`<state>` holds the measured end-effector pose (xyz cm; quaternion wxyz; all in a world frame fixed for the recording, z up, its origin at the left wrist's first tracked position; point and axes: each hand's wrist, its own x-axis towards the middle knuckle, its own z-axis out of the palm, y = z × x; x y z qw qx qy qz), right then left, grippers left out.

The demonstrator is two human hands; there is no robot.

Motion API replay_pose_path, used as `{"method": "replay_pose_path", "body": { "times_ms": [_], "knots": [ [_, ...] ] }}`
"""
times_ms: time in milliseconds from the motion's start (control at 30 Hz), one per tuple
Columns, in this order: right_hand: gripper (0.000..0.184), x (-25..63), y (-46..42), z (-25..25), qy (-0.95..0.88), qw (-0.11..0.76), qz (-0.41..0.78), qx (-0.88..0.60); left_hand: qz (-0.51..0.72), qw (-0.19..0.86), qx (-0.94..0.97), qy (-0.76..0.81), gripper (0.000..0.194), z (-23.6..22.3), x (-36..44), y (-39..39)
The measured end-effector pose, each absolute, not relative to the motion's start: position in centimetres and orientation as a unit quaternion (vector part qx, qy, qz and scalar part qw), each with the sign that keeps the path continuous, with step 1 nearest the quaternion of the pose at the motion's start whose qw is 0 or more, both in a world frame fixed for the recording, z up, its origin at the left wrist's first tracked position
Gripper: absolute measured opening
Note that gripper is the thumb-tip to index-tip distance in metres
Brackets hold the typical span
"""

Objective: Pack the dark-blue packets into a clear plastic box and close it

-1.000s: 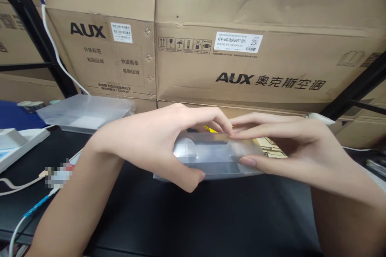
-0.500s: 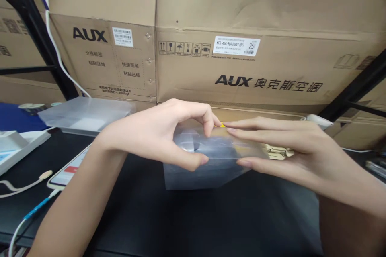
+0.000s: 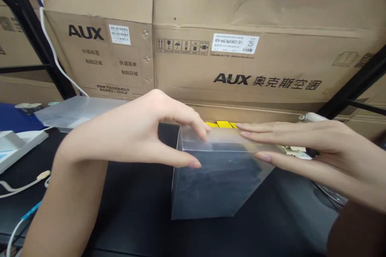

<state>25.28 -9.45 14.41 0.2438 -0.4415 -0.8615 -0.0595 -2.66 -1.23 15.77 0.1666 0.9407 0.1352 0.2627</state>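
A translucent plastic box (image 3: 211,184) stands on the black table in front of me, its broad face toward me. My left hand (image 3: 141,132) grips its upper left part, thumb on the front face and fingertips on the top edge. My right hand (image 3: 304,144) pinches the upper right part, with straight fingers along the top and the thumb in front. Yellow pieces (image 3: 223,124) show just behind the top edge. Cream-coloured pieces (image 3: 295,151) lie partly hidden by my right hand.
Large AUX cardboard boxes (image 3: 241,16) stand behind the black table (image 3: 135,209). Back left is another translucent plastic container (image 3: 75,110). A white power strip (image 3: 27,148) and white cables (image 3: 18,192) lie at the left. Black shelf posts (image 3: 340,92) frame both sides.
The plastic box has turned so more of its front face shows, and it reaches lower. My left hand shifted left and my right hand right along it. More yellow shows behind.
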Motion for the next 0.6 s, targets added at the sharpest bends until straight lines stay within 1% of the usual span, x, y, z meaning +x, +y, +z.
{"method": "replay_pose_path", "body": {
  "times_ms": [100,200,367,467,600],
  "knots": [
    [0.029,25.42,-9.65,14.51,-0.869,0.254,-0.050,-0.422,0.225,0.165,0.951,0.131,0.022,15.88,-2.75,-1.17],
    [0.028,25.33,-9.69,14.57,-0.875,0.258,-0.040,-0.408,0.212,0.163,0.954,0.132,0.021,15.90,-2.69,-1.08],
    [0.032,25.22,-9.84,14.48,-0.878,0.273,-0.013,-0.392,0.189,0.176,0.959,0.119,0.019,15.97,-2.78,-1.06],
    [0.028,25.14,-9.98,14.46,-0.873,0.305,0.011,-0.382,0.195,0.195,0.954,0.117,0.018,16.01,-2.79,-1.07],
    [0.021,24.92,-10.14,14.45,-0.871,0.309,0.005,-0.382,0.189,0.197,0.955,0.114,0.019,16.05,-2.79,-1.01]
  ]
}}
